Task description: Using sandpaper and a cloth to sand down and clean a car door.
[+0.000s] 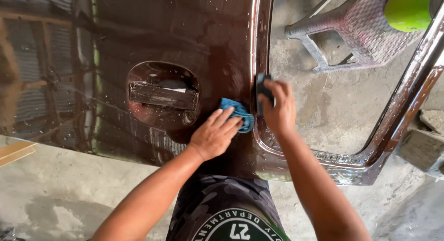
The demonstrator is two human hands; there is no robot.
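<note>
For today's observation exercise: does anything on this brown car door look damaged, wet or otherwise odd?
Water drops fleck the brown car door, so it is wet. The left hand presses a blue cloth beside the door handle; the right hand grips the door's edge. No damage shows.

Open window frame leaves passage; plastic stool stands beyond it.
</note>
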